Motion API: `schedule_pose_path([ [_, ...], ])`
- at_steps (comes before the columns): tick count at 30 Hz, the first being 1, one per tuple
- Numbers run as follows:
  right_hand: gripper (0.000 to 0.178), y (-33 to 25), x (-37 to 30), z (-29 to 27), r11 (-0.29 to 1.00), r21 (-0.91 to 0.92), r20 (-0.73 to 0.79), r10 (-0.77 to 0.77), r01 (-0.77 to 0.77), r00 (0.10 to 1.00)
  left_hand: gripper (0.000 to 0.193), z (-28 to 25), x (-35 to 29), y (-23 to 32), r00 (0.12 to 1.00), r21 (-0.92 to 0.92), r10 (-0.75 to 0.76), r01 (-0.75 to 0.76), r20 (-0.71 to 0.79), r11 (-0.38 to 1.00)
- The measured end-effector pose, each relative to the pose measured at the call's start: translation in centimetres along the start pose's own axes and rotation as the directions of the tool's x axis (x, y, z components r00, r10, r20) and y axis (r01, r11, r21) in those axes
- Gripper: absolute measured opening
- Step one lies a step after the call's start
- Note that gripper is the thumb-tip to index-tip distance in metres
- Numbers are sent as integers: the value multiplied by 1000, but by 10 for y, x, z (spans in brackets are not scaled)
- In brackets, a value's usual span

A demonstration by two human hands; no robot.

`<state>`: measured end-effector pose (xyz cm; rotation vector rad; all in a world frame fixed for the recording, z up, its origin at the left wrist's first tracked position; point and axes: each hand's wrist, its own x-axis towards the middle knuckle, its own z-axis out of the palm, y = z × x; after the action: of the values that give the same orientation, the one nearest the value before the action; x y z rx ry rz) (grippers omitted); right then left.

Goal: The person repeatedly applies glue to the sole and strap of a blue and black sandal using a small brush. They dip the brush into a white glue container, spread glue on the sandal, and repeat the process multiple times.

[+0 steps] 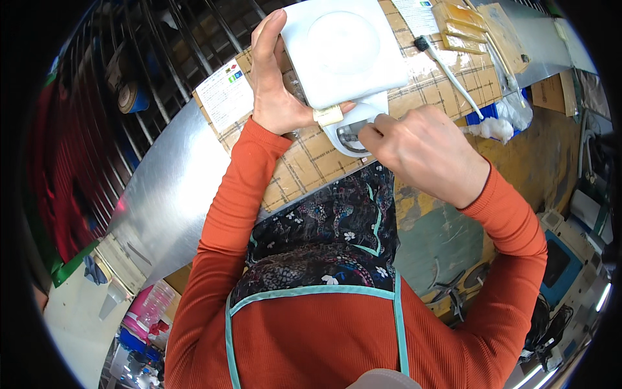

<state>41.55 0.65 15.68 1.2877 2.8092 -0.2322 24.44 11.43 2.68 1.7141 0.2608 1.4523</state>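
Note:
A white square plastic housing (382, 71) with a shallow round recess lies on a cardboard-covered work surface (291, 170). My left hand (275, 97) grips its left edge, the thumb along the lower edge and wrapped in pale yellow tape (328, 115). Below the square part, a narrower rounded white end (343, 144) has an opening with something dark and metallic inside. At that opening, my right hand (431, 149) has its fingers pinched together. Whatever sits between those fingertips is hidden.
A white-handled brush with a dark tip (447, 74) lies right of the housing. Beyond it are amber plastic blocks (461, 27). A blue container with white fluffy material (495, 123) stands at the right. Printed sheets (227, 94) lie on the cardboard; a metal rack (175, 45) is at far left.

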Motion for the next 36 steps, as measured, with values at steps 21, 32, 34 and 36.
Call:
schedule_pose_path([
  [21, 9, 7, -38, 1, 836, 420, 193, 299, -354, 934, 133, -11, -1, 1, 994, 261, 51, -75, 97, 962],
  [32, 23, -7, -47, -3, 880, 278, 59, 385, -385, 921, 132, -12, -6, 7, 993, 256, -105, 88, 53, 963],
  [34, 22, -4, -43, -3, 915, 197, 75, 344, -352, 936, 133, -11, -6, 8, 994, 247, -102, 88, 44, 965],
  [36, 23, -3, -39, -4, 951, 101, 82, 285, -292, 955, 134, -10, -7, 9, 994, 256, -99, 87, 35, 963],
])
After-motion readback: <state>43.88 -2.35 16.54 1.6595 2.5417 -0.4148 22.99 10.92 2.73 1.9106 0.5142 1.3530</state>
